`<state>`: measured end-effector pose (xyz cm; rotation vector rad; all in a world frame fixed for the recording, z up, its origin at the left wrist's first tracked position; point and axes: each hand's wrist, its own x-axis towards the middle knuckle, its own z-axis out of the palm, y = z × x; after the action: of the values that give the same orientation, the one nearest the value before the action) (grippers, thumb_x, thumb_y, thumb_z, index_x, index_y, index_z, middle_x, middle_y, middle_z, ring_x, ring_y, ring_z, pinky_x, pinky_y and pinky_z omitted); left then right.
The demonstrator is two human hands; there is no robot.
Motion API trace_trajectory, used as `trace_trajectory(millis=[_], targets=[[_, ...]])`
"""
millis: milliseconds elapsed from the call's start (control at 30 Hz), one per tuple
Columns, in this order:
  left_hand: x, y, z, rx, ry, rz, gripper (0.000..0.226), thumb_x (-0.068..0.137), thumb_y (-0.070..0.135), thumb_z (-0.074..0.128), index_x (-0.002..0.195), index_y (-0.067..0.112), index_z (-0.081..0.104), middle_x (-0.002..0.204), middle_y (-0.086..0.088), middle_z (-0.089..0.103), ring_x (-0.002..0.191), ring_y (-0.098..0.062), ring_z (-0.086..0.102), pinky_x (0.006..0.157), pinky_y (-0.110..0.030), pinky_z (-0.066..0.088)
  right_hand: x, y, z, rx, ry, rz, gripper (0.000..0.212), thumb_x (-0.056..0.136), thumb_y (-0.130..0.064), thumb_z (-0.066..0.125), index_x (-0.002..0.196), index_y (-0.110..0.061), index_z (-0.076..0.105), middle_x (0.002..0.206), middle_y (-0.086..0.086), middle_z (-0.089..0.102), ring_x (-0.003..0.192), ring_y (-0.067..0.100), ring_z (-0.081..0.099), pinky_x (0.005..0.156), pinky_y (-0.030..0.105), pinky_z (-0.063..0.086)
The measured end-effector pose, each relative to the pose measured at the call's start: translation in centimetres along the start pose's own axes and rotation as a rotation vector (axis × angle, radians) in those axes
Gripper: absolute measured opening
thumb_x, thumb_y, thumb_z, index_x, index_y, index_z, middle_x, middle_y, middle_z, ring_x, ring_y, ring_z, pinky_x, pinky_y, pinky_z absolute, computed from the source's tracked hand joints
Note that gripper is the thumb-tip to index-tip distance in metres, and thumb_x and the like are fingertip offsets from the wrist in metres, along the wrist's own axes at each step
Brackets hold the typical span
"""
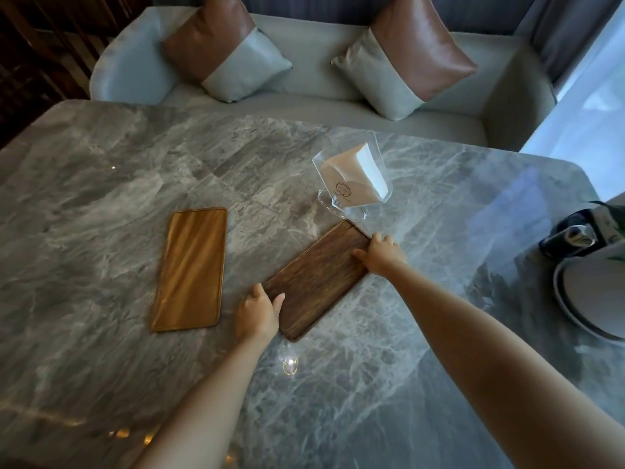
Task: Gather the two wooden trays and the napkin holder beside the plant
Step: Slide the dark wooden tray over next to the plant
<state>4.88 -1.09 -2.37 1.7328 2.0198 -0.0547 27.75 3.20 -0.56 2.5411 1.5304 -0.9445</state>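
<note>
A dark wooden tray (318, 279) lies diagonally on the grey marble table (101, 184). My left hand (257, 311) grips its near-left corner and my right hand (382, 253) grips its far-right edge. A lighter golden wooden tray (191, 269) lies flat to the left, untouched. A clear acrylic napkin holder (351, 174) with white napkins stands just beyond the dark tray's far end. At the right edge, a green leaf of the plant (608, 209) shows above a dark blue patterned pot (575, 235).
A stack of grey plates (588, 299) sits at the right edge, under the pot. Beyond the table is a pale sofa (304, 96) with two brown and grey cushions (223, 45). A bright window is at the far right.
</note>
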Motion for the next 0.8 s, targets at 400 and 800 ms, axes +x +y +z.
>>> trace_trajectory(millis=[400,800], targets=[[1.1,-0.7,-1.8,-0.077,-0.023,0.049,0.067,0.087,0.045,0.054,0.139,0.009,0.032,0.136,-0.018,0.051,0.126,-0.036,0.045,0.100,-0.045,0.043,-3.5,2.7,1.5,0.266,-0.006,0.168,0.064,0.090,-0.042,0.049,0.133,0.003,0.031,0.134,0.023,0.046,0.122,0.036,0.046,0.100,0.042,0.041],[1.4,6.1,-3.6,-0.040,-0.060,0.256,0.072,0.077,0.049,0.066,0.137,0.022,0.035,0.137,-0.021,0.044,0.131,-0.038,0.035,0.107,-0.045,0.033,-10.5,9.0,0.6,0.613,0.007,0.295,0.025,0.096,-0.033,0.040,0.098,-0.009,0.035,0.089,0.011,0.047,0.050,0.021,0.052,0.024,0.020,0.041]])
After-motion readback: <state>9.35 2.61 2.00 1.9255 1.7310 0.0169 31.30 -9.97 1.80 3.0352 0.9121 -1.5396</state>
